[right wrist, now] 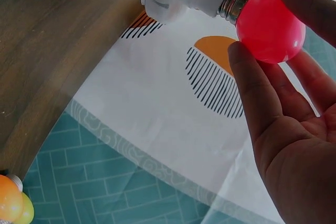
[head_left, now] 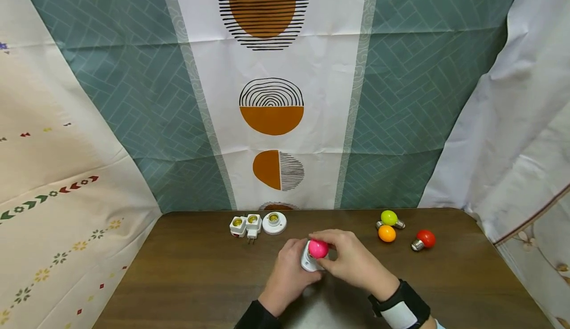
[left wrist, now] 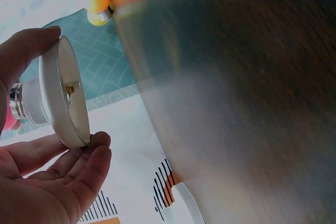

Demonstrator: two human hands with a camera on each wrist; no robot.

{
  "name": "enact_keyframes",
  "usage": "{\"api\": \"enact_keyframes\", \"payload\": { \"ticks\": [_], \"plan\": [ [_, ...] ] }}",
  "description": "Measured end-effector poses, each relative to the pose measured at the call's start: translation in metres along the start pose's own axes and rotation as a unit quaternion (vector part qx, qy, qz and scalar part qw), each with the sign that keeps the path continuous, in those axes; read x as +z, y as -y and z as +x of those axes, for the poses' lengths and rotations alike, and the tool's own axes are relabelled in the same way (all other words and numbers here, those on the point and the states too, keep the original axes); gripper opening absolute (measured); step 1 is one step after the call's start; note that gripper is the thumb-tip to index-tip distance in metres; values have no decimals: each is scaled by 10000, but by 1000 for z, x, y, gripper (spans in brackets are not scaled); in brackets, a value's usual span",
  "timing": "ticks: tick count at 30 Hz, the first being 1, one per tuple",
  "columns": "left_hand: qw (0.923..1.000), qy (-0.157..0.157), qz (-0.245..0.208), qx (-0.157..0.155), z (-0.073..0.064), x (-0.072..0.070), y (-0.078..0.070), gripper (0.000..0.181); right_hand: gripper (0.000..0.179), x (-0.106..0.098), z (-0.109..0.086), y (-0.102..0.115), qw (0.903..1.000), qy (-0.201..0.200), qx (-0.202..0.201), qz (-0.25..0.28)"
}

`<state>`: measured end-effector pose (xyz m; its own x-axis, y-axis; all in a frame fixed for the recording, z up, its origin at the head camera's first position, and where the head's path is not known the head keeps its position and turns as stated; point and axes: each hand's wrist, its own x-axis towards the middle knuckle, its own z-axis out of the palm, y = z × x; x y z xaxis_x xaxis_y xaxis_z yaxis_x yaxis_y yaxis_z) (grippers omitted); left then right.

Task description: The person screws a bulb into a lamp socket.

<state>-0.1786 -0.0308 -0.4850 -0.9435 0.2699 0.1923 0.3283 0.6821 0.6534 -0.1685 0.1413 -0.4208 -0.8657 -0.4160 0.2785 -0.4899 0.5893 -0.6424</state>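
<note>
Patterned cloth [head_left: 401,71], beyond my fingers: teal side panels flank a white strip bearing brown and black-lined circles. Bench [head_left: 187,279], below my fingers: dark brown wood grain. My left hand [head_left: 290,265]: thumb and fingers spread across a disc, gripping the white lamp holder [left wrist: 51,87] by opposite edges, clear of the bench. This holder has a smooth round base, hollow underneath, with a brass-coloured contact inside and a narrower neck above. My right hand [head_left: 352,259]: thumb and fingers curved round the pink bulb [right wrist: 270,27], parted only by its globe. The bulb is a glossy, vivid sphere; part of its silver screw thread shows between my right fingers and the holder's neck. Second round holder [head_left: 270,229]: white, beyond my left fingers and to their left, just beside two white plug sockets [head_left: 255,226]. Right of my right fingers: red bulb [head_left: 427,238], orange bulb [head_left: 387,233], yellow-green bulb [head_left: 389,217]. Red patch [head_left: 236,235] on the leftmost socket: too small to read.
</note>
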Motion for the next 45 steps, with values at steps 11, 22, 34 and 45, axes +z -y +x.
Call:
{"api": "enact_keyframes", "payload": {
  "ticks": [11,22,34,45],
  "plan": [
    [9993,-291,-12,230,-4,0,-1,63,44,4,3,3,9994,-29,311,150],
    [9994,-303,-74,149,-1,-4,-3,63,46,12,2,2,9973,-586,448,-65],
    [9991,-362,-71,185,-1,-5,-1,61,61,10,1,4,9962,-703,458,234],
    [9991,-330,-138,225,0,-7,-2,59,52,10,1,4,9989,-261,180,345]
  ]
}}
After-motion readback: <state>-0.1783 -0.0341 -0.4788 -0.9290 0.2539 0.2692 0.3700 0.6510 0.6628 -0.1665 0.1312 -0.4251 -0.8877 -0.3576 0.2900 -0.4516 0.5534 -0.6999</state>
